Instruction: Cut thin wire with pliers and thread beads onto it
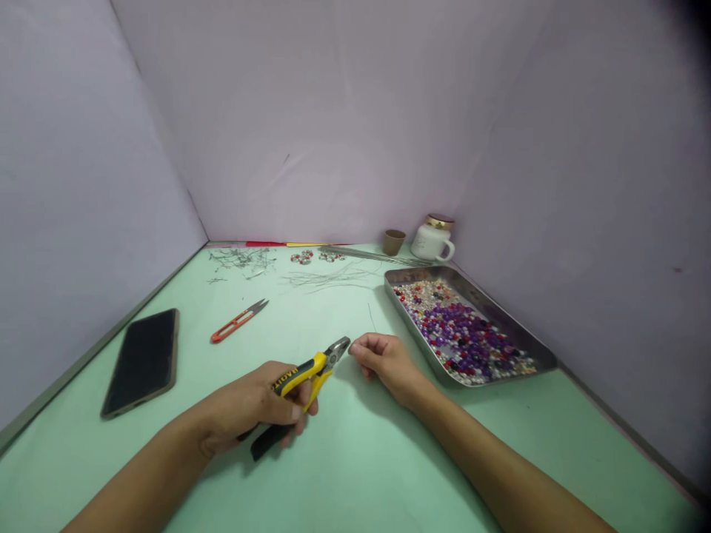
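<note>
Yellow and black pliers point(303, 374) are gripped in my left hand point(261, 403), their metal jaws pointing up and to the right. Just right of the jaw tips, my right hand point(386, 363) is closed, with thumb and index finger pinched together. What the pinch holds is too small to make out. A thin wire point(372, 317) rises just above the right hand's fingers. To the right of that hand lies a metal tray point(408, 322) with purple, red, white and dark beads point(466, 337).
Orange thread snips point(238, 323) and a phone point(143, 361) lie at the left. Toward the back are wire scraps point(244, 259), beaded pieces point(303, 257), loose wires point(327, 278), a small brown cup point(394, 242) and a lidded white mug point(431, 240). Pale walls enclose the green table point(333, 488).
</note>
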Demonstrator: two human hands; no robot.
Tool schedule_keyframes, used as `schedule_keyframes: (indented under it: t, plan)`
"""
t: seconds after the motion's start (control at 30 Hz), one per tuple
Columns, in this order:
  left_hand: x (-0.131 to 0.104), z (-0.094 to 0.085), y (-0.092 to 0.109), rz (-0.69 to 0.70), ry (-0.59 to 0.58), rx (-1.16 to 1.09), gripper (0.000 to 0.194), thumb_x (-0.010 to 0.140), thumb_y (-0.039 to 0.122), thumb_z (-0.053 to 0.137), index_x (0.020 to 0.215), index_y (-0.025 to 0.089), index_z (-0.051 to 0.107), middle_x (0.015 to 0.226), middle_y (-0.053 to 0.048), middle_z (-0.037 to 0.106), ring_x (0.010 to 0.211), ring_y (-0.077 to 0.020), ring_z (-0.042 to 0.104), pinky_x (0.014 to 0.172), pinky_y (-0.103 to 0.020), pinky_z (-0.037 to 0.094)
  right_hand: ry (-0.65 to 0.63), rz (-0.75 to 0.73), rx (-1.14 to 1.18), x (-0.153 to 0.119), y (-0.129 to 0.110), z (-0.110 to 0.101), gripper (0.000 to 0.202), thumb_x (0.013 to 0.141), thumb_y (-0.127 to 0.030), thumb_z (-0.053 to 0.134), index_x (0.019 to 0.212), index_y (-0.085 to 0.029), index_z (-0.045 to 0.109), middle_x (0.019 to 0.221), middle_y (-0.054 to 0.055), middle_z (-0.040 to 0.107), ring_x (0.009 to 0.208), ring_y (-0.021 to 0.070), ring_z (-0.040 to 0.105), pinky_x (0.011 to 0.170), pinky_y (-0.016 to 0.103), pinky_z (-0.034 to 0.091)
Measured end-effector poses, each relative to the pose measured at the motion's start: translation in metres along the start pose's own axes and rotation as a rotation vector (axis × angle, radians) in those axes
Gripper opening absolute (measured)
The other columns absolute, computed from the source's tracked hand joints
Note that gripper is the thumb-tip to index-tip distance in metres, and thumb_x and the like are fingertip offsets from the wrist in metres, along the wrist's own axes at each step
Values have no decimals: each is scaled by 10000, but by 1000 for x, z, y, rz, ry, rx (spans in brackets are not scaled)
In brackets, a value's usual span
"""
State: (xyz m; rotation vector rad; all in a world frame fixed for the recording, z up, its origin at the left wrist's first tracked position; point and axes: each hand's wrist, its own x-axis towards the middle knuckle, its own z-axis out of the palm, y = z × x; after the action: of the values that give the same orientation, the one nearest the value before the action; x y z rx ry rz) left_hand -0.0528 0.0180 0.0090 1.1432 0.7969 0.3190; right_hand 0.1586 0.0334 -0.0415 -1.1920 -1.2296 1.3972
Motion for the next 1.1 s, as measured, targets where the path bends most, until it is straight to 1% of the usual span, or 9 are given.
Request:
schedule_keyframes:
  t: [0.13,0.27,0.37,0.53,0.77,1.0,1.1]
  plan:
    - [2,-1,-5,23,-96,-231,100,636,109,528,706,141,465,785,-52,545,623,-151,541,500,-259,424,15,-22,44,0,0,0,243,646,-369,625,620,-145,534,458,-66,435,386,53,365,400,192,284]
    - [5,0,-10,-10,-166,-445,91,653,109,516,712,139,454,791,-76,564,618,-165,573,480,-256,456,37,-64,56,1,-1,-1,238,657,-370,620,621,-149,538,463,-60,451,400,61,389,416,196,311]
    - [7,1,-12,-33,-203,-549,85,656,110,493,735,132,469,808,-90,566,616,-165,583,478,-259,475,59,-68,52,0,-2,-1,246,653,-378,622,618,-150,538,461,-58,455,399,63,393,418,197,320]
    - [8,0,-11,-15,-206,-587,81,656,105,483,734,124,472,809,-90,558,614,-159,584,482,-248,476,60,-62,40,-2,-4,1,265,663,-389,612,596,-143,541,463,-48,460,405,62,396,415,193,318]
    - [6,-3,-10,-21,-306,-689,118,654,134,491,771,126,476,842,-102,552,636,-162,590,497,-252,483,45,-77,95,0,1,-1,234,664,-365,619,600,-151,549,464,-47,463,400,65,399,415,198,334]
    - [7,-3,-15,-3,-328,-743,133,670,149,470,798,125,495,855,-110,556,643,-163,590,496,-251,478,71,-77,101,1,3,-2,212,658,-340,627,605,-149,554,476,-49,464,394,62,400,397,194,332]
    - [8,0,-14,37,-306,-703,132,675,161,463,787,114,512,853,-128,578,658,-182,595,530,-276,475,100,-70,112,0,1,0,216,643,-342,637,612,-145,556,483,-46,466,395,62,400,392,195,331]
